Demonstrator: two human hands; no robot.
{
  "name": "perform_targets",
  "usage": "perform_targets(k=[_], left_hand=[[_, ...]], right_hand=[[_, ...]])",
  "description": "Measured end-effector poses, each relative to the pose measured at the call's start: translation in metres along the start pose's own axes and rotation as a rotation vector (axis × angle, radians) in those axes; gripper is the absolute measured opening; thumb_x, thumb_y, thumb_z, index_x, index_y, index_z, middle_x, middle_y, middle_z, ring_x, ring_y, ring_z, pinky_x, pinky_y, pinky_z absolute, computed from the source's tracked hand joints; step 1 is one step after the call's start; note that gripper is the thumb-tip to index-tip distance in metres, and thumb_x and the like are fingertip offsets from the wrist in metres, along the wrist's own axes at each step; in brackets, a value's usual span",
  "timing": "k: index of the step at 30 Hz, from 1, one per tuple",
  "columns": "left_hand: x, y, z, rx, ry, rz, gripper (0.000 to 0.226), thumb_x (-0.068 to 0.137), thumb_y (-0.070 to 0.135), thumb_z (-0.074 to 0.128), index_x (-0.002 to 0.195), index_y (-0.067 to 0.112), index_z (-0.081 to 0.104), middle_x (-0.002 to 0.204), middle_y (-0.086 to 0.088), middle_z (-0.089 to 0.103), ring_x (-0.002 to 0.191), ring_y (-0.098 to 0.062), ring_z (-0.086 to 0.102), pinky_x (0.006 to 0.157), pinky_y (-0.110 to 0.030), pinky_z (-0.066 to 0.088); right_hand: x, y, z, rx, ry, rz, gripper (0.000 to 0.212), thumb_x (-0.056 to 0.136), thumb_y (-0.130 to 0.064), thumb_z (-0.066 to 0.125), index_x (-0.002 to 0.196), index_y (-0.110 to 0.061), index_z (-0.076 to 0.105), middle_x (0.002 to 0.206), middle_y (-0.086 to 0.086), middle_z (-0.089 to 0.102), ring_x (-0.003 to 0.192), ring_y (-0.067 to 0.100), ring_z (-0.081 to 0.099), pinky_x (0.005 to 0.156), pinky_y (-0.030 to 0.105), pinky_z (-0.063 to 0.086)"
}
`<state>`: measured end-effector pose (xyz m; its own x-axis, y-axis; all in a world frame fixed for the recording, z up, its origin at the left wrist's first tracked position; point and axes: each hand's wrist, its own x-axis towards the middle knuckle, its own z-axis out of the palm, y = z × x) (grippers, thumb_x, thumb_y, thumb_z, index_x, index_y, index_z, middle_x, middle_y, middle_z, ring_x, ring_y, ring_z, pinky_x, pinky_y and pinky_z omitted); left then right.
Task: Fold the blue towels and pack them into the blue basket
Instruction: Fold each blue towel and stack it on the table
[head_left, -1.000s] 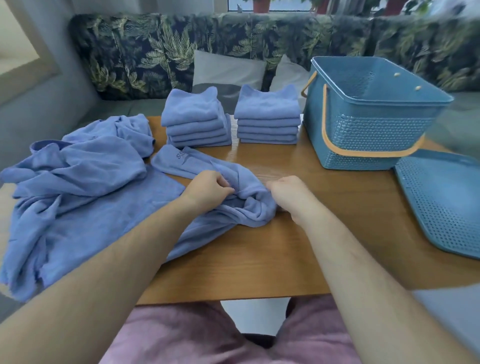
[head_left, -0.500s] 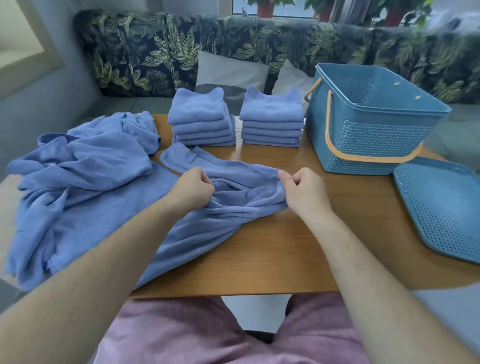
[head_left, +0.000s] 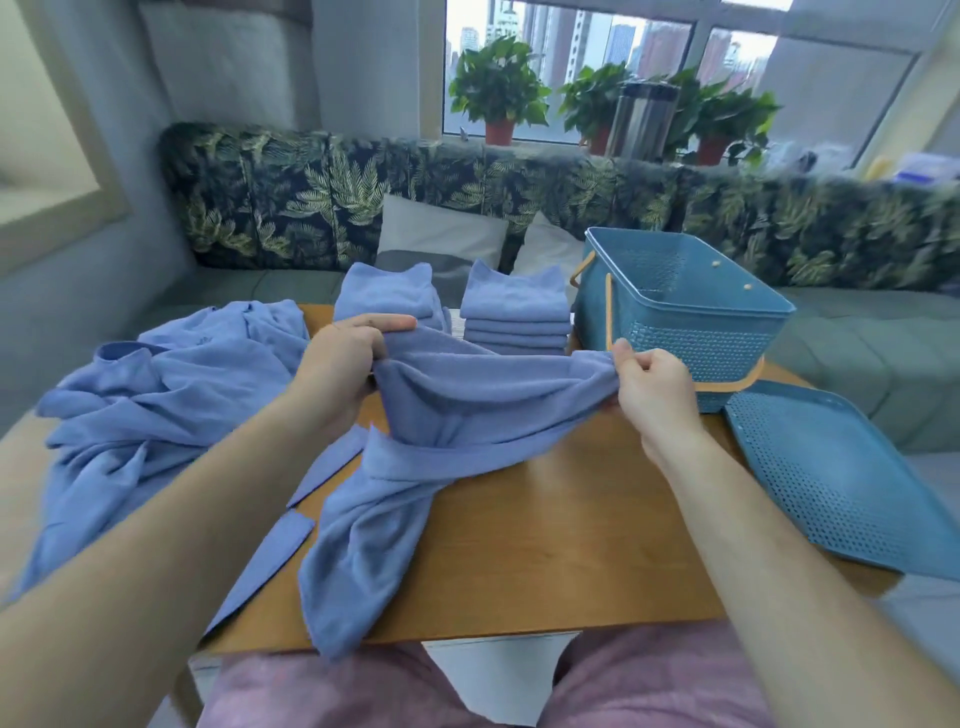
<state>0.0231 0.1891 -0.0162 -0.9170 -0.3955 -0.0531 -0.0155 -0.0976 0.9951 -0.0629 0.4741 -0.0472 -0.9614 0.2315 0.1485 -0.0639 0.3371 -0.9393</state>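
I hold a blue towel (head_left: 457, 415) lifted above the wooden table (head_left: 561, 545). My left hand (head_left: 348, 364) grips its upper left edge and my right hand (head_left: 649, 389) pinches its upper right corner. The cloth sags between them and its twisted tail trails over the table's front edge. A heap of unfolded blue towels (head_left: 156, 395) lies at the left. Two stacks of folded towels (head_left: 384, 296) (head_left: 514, 317) stand at the back. The blue basket (head_left: 680, 312) with orange handles stands open at the back right, nothing visible inside.
The basket's perforated blue lid (head_left: 841, 478) lies flat at the table's right edge. A leaf-patterned sofa (head_left: 363, 197) with grey cushions runs behind the table. Potted plants (head_left: 498, 98) and a metal flask (head_left: 641, 119) stand on the windowsill.
Both hands have lifted the towel off the table and moved apart, stretching its top edge. The camera has tilted upward, bringing the window into view.
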Motion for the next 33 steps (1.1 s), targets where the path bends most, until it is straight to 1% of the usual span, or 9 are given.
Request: perform_targets(k=[2, 6, 10, 12, 16, 22, 25, 29, 33], left_hand=[[0.001, 0.018, -0.003, -0.028, 0.042, 0.058, 0.046, 0.084, -0.006, 0.039, 0.098, 0.018, 0.075, 0.094, -0.009, 0.064, 0.078, -0.021, 0.053, 0.059, -0.024, 0.043], [0.011, 0.06, -0.011, -0.049, 0.052, 0.183, 0.029, 0.093, 0.001, 0.052, 0.099, 0.018, 0.074, 0.087, -0.004, 0.068, 0.07, -0.014, 0.056, 0.053, -0.016, 0.046], [0.023, 0.101, -0.015, -0.034, 0.056, 0.278, 0.023, 0.1, 0.002, 0.053, 0.098, 0.016, 0.071, 0.085, -0.007, 0.067, 0.07, -0.017, 0.057, 0.064, -0.029, 0.048], [0.024, 0.12, -0.014, -0.004, 0.078, 0.329, 0.023, 0.101, 0.003, 0.053, 0.095, 0.017, 0.07, 0.082, -0.004, 0.067, 0.068, -0.015, 0.057, 0.061, -0.026, 0.049], [0.02, 0.146, -0.016, 0.183, 0.15, 0.439, 0.026, 0.102, 0.007, 0.049, 0.09, 0.021, 0.068, 0.074, 0.003, 0.06, 0.049, -0.005, 0.047, 0.043, -0.017, 0.04], [0.017, 0.163, -0.019, 0.36, 0.194, 0.517, 0.031, 0.1, 0.016, 0.048, 0.08, 0.029, 0.067, 0.086, -0.013, 0.065, 0.069, -0.023, 0.049, 0.063, -0.036, 0.047], [0.006, 0.173, -0.015, 0.234, 0.151, 0.475, 0.027, 0.1, 0.013, 0.052, 0.087, 0.026, 0.072, 0.085, -0.001, 0.069, 0.072, -0.018, 0.055, 0.067, -0.033, 0.048], [-0.011, 0.184, -0.012, -0.011, 0.002, 0.383, 0.014, 0.092, 0.008, 0.067, 0.102, 0.011, 0.076, 0.107, -0.015, 0.073, 0.092, -0.024, 0.063, 0.081, -0.038, 0.046], [-0.016, 0.182, -0.005, -0.032, -0.083, 0.374, 0.029, 0.084, 0.0, 0.073, 0.113, 0.004, 0.072, 0.108, -0.015, 0.072, 0.092, -0.023, 0.065, 0.087, -0.033, 0.047]], right_hand=[[0.012, -0.014, -0.007, 0.008, -0.002, -0.013, 0.055, 0.092, -0.059, 0.053, 0.079, -0.006, 0.059, 0.078, 0.013, 0.067, 0.075, 0.035, 0.068, 0.073, 0.052, 0.061], [0.04, -0.055, -0.018, 0.054, -0.085, -0.021, 0.053, 0.086, -0.062, 0.056, 0.071, -0.01, 0.055, 0.069, 0.011, 0.053, 0.064, 0.027, 0.053, 0.067, 0.039, 0.05], [0.048, -0.112, -0.033, 0.321, -0.225, 0.003, 0.026, 0.092, -0.039, 0.073, 0.104, -0.016, 0.066, 0.1, 0.002, 0.07, 0.082, 0.018, 0.064, 0.069, 0.034, 0.053], [0.046, -0.139, -0.044, 0.47, -0.351, -0.005, 0.029, 0.093, -0.025, 0.073, 0.118, -0.014, 0.067, 0.1, 0.0, 0.074, 0.081, 0.014, 0.068, 0.064, 0.027, 0.054], [0.045, -0.168, -0.064, 0.51, -0.43, -0.103, 0.015, 0.096, -0.012, 0.067, 0.109, -0.012, 0.073, 0.094, 0.002, 0.075, 0.077, 0.014, 0.069, 0.067, 0.026, 0.058], [0.027, -0.18, -0.084, 0.497, -0.44, -0.205, 0.025, 0.094, 0.0, 0.063, 0.108, -0.017, 0.074, 0.098, 0.003, 0.076, 0.08, 0.013, 0.069, 0.069, 0.022, 0.054], [0.017, -0.187, -0.094, 0.52, -0.367, -0.239, 0.026, 0.09, 0.002, 0.066, 0.104, -0.017, 0.077, 0.098, 0.005, 0.077, 0.082, 0.014, 0.07, 0.068, 0.021, 0.054], [0.01, -0.193, -0.108, 0.526, -0.293, -0.266, 0.029, 0.083, 0.006, 0.071, 0.101, -0.015, 0.078, 0.098, 0.007, 0.077, 0.084, 0.019, 0.071, 0.076, 0.028, 0.057], [0.013, -0.192, -0.109, 0.421, -0.257, -0.258, 0.035, 0.078, 0.007, 0.075, 0.101, -0.019, 0.078, 0.103, 0.006, 0.076, 0.089, 0.019, 0.071, 0.075, 0.025, 0.057]])
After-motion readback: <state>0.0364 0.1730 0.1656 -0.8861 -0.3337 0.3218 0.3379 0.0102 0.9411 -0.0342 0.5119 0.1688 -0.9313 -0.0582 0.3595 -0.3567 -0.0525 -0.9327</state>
